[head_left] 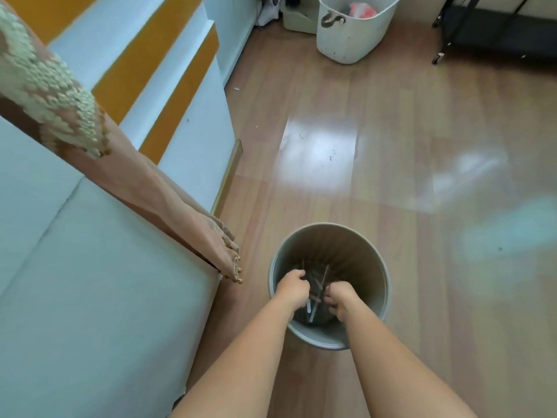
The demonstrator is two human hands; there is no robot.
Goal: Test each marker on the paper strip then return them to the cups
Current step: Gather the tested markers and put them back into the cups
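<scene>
Fingers (303,285) of the left hand (293,287) are curled, and so are those of the right hand (339,300); both hands reach down into a round grey bin (346,251). Whether either pinches anything I cannot tell. Between and under the hands lie the markers (316,297), thin blurred sticks crossed on the bin's bottom, one of them white. The bin stands on the wooden floor (391,176), just beside the corner of a pale counter (90,267). Another person's hand (223,251) rests on that corner, ringed fingertips hanging over the edge, the arm in an embroidered sleeve (45,86). Farther off stand a white tub (346,40) and a black cart (497,31).
</scene>
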